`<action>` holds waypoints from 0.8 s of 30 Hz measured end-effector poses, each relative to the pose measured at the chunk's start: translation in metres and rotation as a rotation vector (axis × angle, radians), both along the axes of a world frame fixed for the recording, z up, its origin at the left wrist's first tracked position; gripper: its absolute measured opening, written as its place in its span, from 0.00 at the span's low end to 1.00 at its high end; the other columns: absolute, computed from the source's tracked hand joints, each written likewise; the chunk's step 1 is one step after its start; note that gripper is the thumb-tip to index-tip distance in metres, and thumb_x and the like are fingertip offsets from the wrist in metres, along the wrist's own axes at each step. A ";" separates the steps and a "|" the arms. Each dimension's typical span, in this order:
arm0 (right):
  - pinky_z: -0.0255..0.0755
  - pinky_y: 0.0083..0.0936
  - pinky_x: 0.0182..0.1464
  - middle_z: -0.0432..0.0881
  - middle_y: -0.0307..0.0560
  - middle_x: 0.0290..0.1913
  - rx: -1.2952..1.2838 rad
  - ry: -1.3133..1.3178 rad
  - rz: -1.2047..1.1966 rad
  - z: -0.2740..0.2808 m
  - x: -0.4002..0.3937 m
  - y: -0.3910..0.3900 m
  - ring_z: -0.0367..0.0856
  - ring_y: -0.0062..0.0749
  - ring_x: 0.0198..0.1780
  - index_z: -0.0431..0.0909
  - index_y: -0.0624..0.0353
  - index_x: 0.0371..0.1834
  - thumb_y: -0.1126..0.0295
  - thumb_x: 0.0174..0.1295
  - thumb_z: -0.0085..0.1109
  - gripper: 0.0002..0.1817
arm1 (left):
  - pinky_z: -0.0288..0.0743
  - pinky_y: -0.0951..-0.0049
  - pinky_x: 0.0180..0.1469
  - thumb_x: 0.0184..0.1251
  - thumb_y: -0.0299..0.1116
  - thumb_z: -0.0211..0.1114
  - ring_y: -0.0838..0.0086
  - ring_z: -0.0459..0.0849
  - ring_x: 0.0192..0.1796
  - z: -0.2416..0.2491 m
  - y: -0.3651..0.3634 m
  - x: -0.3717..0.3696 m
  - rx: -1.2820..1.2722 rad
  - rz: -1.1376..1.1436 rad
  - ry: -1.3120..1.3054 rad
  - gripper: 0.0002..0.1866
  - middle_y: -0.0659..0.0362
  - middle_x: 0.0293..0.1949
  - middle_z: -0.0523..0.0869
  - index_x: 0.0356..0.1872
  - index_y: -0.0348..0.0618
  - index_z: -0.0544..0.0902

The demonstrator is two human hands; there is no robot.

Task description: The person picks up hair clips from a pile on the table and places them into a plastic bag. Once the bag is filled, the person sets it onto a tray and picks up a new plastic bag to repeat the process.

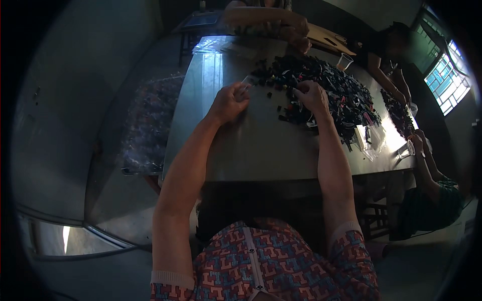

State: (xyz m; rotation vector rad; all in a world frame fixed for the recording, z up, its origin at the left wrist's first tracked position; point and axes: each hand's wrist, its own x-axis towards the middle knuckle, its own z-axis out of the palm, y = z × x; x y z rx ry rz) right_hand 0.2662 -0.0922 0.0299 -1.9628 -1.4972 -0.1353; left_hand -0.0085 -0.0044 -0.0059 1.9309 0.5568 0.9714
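My left hand is closed above the table, left of a heap of small dark pieces. Between its fingers a small clear plastic bag sticks up, catching the light. My right hand reaches over the front of the heap with thumb and fingers pinched together. What they grip, if anything, is too small and dark to make out. The heap is mostly black, with a few pink, white and yellow bits. Several loose pieces lie on the metal tabletop between my hands.
Clear bags lie at the heap's right edge. A clear cup stands behind it, another at the table's right. More bags are at the far left corner. Co-workers' arms reach in from the far side and right. A bulky plastic-covered load stands left.
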 end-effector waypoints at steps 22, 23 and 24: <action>0.74 0.25 0.38 0.83 0.43 0.31 0.500 0.458 -0.067 -0.011 -0.005 0.024 0.80 0.25 0.32 0.81 0.65 0.39 0.63 0.57 0.68 0.16 | 0.77 0.77 0.51 0.60 0.20 0.68 0.80 0.82 0.42 0.001 -0.001 0.000 -0.011 -0.016 0.021 0.22 0.62 0.37 0.82 0.57 0.35 0.77; 0.74 0.25 0.38 0.83 0.43 0.31 0.506 0.459 -0.072 -0.010 -0.005 0.024 0.80 0.25 0.32 0.81 0.65 0.39 0.63 0.57 0.68 0.16 | 0.77 0.77 0.50 0.60 0.20 0.67 0.80 0.81 0.42 0.001 -0.001 -0.001 -0.007 -0.013 0.024 0.22 0.63 0.37 0.82 0.57 0.35 0.77; 0.74 0.25 0.38 0.83 0.43 0.30 0.514 0.470 -0.068 -0.010 -0.006 0.024 0.80 0.25 0.32 0.81 0.65 0.39 0.63 0.57 0.68 0.16 | 0.77 0.78 0.50 0.60 0.20 0.67 0.80 0.81 0.42 0.002 -0.002 -0.001 -0.001 -0.009 0.026 0.22 0.63 0.36 0.82 0.57 0.34 0.77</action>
